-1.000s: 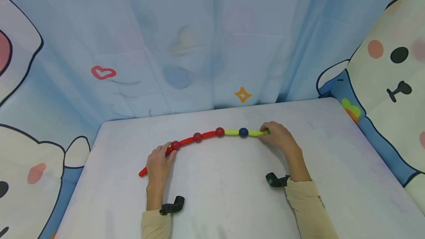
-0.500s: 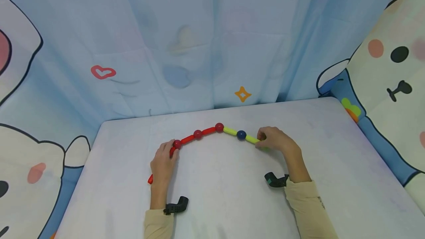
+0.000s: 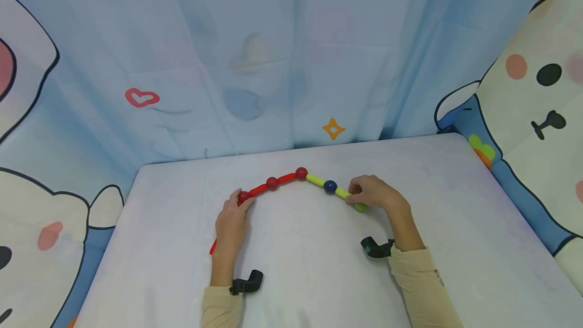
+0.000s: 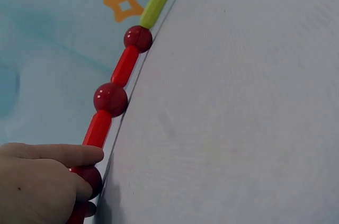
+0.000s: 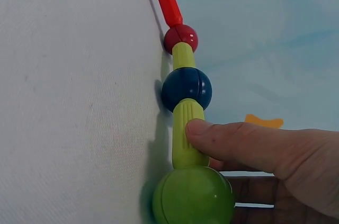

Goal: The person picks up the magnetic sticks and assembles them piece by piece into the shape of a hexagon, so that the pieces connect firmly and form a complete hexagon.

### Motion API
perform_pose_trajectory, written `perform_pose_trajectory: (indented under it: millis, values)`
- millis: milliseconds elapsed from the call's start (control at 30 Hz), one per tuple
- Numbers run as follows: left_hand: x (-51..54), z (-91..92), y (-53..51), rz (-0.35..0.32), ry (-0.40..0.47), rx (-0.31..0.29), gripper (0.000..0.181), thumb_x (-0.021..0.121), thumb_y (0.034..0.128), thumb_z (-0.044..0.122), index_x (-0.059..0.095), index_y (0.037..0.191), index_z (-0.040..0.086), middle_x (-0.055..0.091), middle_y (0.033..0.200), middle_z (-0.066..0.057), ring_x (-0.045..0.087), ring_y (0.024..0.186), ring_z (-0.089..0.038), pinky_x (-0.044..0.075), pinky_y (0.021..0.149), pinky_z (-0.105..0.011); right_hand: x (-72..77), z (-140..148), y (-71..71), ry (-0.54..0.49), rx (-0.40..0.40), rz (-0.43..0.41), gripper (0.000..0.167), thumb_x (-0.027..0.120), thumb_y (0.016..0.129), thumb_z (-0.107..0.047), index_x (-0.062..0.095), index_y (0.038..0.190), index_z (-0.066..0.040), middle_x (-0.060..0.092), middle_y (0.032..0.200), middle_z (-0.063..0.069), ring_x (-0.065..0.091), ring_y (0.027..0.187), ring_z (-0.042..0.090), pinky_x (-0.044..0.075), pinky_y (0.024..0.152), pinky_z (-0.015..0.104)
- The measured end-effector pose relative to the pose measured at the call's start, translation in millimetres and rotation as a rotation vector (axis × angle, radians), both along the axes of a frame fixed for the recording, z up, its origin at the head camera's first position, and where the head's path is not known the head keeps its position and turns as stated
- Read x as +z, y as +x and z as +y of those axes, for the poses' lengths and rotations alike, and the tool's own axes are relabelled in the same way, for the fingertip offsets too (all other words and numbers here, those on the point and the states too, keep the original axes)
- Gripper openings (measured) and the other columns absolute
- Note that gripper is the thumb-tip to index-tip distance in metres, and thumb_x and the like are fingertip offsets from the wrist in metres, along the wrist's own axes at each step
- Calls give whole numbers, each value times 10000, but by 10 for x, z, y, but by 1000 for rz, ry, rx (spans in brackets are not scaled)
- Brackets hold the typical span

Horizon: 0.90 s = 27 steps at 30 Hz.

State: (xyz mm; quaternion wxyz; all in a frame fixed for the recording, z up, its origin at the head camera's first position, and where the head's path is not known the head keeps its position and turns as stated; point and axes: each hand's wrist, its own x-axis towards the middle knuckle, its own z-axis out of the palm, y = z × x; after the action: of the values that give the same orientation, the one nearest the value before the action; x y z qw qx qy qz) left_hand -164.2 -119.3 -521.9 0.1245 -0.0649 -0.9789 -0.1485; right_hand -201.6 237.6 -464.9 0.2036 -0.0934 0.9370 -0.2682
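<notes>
A chain of coloured rods and balls [image 3: 287, 178] lies bent in an arch across the white table. Red rods and dark red balls make up its left part; yellow-green rods, a blue ball [image 3: 330, 187] and a green end ball [image 5: 193, 197] form the right. My left hand [image 3: 231, 224] grips the chain around the leftmost red ball [image 3: 244, 196], partly covering the rods below it. A red rod end [image 3: 212, 247] shows beside that wrist. My right hand [image 3: 375, 190] pinches the yellow-green rod [image 5: 188, 144] just before the green ball, thumb on top.
The white tabletop [image 3: 314, 267] extends around both hands. Behind its far edge hangs a light blue curtain [image 3: 273, 65] with printed figures. Black wrist cameras [image 3: 248, 282] sit on both wrists.
The chain's arch has become steeper: its right end has swung toward the person. My left hand has shifted right with the left end, and the right hand slightly nearer and left.
</notes>
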Motion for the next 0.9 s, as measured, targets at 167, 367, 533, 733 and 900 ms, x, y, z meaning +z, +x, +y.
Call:
perform_pose_trajectory:
  millis: [167, 367, 533, 733, 900]
  values:
    - [0, 93, 12, -24, 33, 32, 399, 683, 874, 66, 676, 1242, 222, 516, 1326, -132, 572, 1083, -294, 596, 726, -387, 14, -70, 21, 25, 0, -50, 179, 703, 866, -225, 663, 915, -58, 624, 855, 50, 531, 780, 172, 447, 682, 274]
    - [18, 235, 46, -73, 114, 85, 360, 645, 909, 89, 673, 1246, 212, 506, 1283, -148, 553, 1042, -277, 585, 663, -370, 37, -166, 64, 46, 29, -60, 178, 725, 852, -242, 649, 852, -80, 584, 800, 24, 507, 756, 162, 412, 641, 261]
    - [56, 317, 80, -54, 158, 108, 355, 683, 887, 118, 678, 1236, 181, 503, 1264, -163, 563, 1035, -283, 591, 687, -391, 45, -220, 68, 58, 43, -76, 182, 724, 848, -245, 643, 832, -83, 569, 784, 20, 500, 739, 158, 401, 631, 258]
    - [59, 316, 69, -14, 211, 102, 312, 658, 916, 191, 683, 1227, 198, 541, 1214, -145, 602, 898, -238, 577, 655, -333, 27, -288, 64, 81, 58, -77, 214, 706, 864, -285, 648, 793, -92, 554, 731, 4, 495, 700, 146, 389, 606, 247]
    - [133, 249, 63, -37, 184, 74, 293, 623, 940, 193, 680, 1228, 205, 600, 1205, -124, 634, 792, -213, 496, 549, -250, 23, -363, 85, 78, 64, -73, 272, 676, 879, -316, 640, 737, -87, 501, 654, -14, 471, 637, 132, 355, 570, 243]
